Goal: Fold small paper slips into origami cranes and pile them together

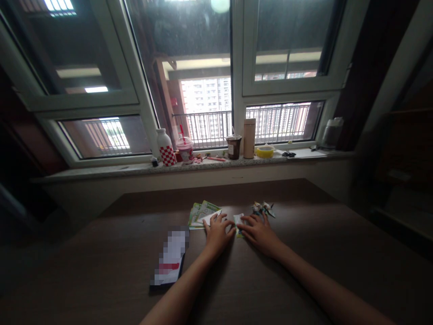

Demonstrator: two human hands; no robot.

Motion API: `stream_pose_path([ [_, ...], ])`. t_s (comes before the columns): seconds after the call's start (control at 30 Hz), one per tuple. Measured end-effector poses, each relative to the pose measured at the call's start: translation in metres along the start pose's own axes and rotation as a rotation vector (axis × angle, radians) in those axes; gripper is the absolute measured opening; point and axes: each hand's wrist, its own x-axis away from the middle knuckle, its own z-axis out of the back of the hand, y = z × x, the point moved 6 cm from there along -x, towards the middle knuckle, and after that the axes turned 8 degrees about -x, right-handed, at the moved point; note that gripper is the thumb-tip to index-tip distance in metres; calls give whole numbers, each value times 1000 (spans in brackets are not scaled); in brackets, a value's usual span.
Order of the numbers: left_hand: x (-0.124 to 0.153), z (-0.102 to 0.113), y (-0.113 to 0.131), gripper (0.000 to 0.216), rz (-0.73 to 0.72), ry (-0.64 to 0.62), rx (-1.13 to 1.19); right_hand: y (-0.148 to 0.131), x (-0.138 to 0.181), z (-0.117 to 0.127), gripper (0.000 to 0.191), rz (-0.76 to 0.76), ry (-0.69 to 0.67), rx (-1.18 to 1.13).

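Observation:
Both my hands rest side by side on a dark wooden table (101,253). A small white and green piece of paper (238,220) lies between them. My left hand (217,234) lies flat with its fingers spread, its thumb touching the small paper's left edge. My right hand (259,233) also lies flat, fingertips pressing down on the paper's right side. Just beyond my left fingers lies a stack of green printed paper sheets (202,212). Some folded paper figures (263,208) sit just past my right fingers.
A phone-like flat object (170,262) lies on the table at my left. On the windowsill stand a red-checked white bottle (166,147), a pink cup (185,150), a dark drink cup (233,146), a tan flask (249,138), a yellow tape roll (264,151) and scissors (288,154).

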Motion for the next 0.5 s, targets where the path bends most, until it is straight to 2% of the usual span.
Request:
stream_pose_path([
  [0.2,2,1,0,16,3,30,-6,0,0,0,33,1,3,-1],
  [0.5,2,3,2,15,29,8,-3,0,1,0,33,-2,-8,-2],
])
